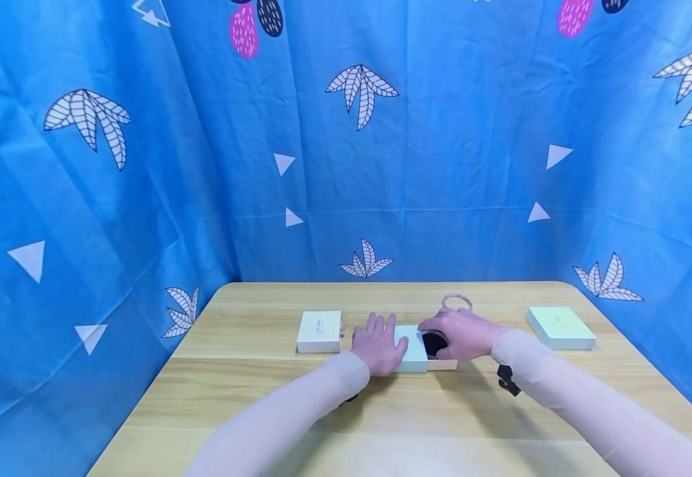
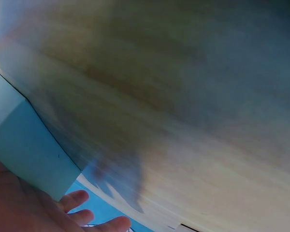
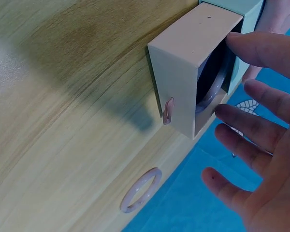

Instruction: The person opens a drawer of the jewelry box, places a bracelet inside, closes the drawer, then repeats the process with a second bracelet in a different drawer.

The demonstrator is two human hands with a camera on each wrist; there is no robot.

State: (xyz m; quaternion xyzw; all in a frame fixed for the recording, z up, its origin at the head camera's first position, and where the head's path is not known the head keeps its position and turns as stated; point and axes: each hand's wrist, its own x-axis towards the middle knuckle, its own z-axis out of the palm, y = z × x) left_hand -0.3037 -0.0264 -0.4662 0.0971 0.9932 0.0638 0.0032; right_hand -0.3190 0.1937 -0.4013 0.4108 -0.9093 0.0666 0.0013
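Observation:
A mint-green box sleeve point(image 1: 411, 351) lies mid-table with its pale pink drawer point(image 3: 176, 77) slid partly out to the right. My left hand point(image 1: 376, 344) rests on the left part of the sleeve, fingers stretched forward. Inside the drawer, against a dark lining point(image 1: 433, 343), sits a pale lilac bangle point(image 3: 215, 92). Over the drawer's opening is my right hand point(image 1: 468, 331), its fingers spread and thumb tip right at the drawer's rim. A small pink pull loop point(image 3: 168, 111) sticks out of the drawer's end. Behind the right hand, a second pale pink bangle point(image 3: 158, 174) lies on the table.
To the left stands a small white box point(image 1: 319, 332) with printed text. Another mint-green box point(image 1: 561, 327) lies at the right of the wooden table point(image 1: 250, 397). A blue patterned curtain point(image 1: 471, 132) hangs along the table's back and sides.

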